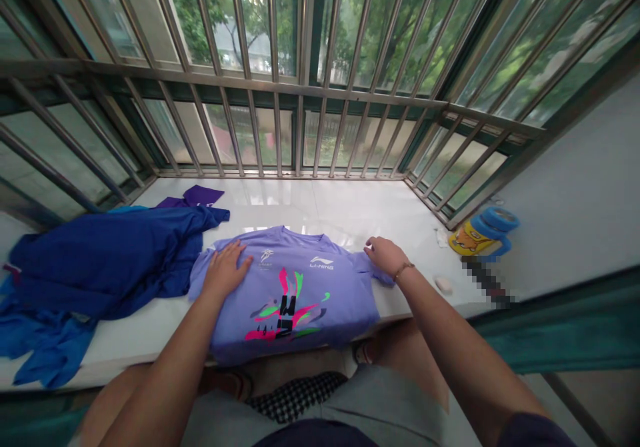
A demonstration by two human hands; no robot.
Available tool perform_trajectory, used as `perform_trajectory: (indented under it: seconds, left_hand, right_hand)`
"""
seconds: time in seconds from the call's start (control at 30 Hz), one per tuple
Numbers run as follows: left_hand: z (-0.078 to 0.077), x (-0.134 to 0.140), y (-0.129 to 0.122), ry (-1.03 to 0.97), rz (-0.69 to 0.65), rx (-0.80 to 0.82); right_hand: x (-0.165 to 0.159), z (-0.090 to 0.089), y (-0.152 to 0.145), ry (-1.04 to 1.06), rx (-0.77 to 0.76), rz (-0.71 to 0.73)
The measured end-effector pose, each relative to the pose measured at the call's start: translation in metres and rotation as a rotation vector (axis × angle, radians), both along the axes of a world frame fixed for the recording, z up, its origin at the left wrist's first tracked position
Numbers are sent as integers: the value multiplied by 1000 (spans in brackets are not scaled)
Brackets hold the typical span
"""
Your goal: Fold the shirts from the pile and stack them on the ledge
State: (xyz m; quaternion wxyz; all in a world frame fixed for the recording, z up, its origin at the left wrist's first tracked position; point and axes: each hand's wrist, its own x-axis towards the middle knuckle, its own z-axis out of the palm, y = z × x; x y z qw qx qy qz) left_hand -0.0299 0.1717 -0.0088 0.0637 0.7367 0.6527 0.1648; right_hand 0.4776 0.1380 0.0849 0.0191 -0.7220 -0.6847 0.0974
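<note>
A lavender T-shirt [300, 290] lies spread front side up on the white sill, its neckline toward the window and its lower edge hanging over the near edge. White logos and a bright pink, green and black print mark its front. My left hand [229, 268] rests flat on the shirt's left shoulder area, fingers outstretched. At the right sleeve, my right hand [387, 258] has its fingers curled in at the upper edge of the fabric; the fingertips are partly hidden. A thin bracelet [403, 271] circles the right wrist.
Dark blue clothing [115, 260] is heaped on the left, with brighter blue cloth [55, 350] and a purple garment [203, 196] beside it. A yellow and blue bottle [480, 234] stands at the right wall near a small pale object [443, 284]. Metal bars [300, 134] border the sill.
</note>
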Motion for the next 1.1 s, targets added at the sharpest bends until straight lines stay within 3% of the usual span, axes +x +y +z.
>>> perform_trajectory:
  seconds: [0.2, 0.4, 0.53, 0.63, 0.83, 0.97, 1.1]
  left_hand:
    - [17, 4, -13, 2, 35, 23]
    - [37, 18, -7, 69, 123, 26]
    - [38, 29, 14, 81, 107, 69]
    - [34, 38, 34, 93, 38, -15]
    - [35, 47, 65, -31, -160, -190]
    - [43, 41, 66, -106, -220, -207]
    - [54, 33, 52, -301, -198, -148]
  right_hand:
    - [-66, -28, -5, 44, 52, 58]
    - [-84, -35, 9, 124, 80, 55]
    - [-84, -24, 11, 240, 165, 48]
    - [-82, -15, 8, 323, 213, 87]
    - [-71, -11, 6, 379, 113, 174]
    - [-48, -18, 4, 335, -22, 167]
    - [-20, -21, 0, 260, -100, 106]
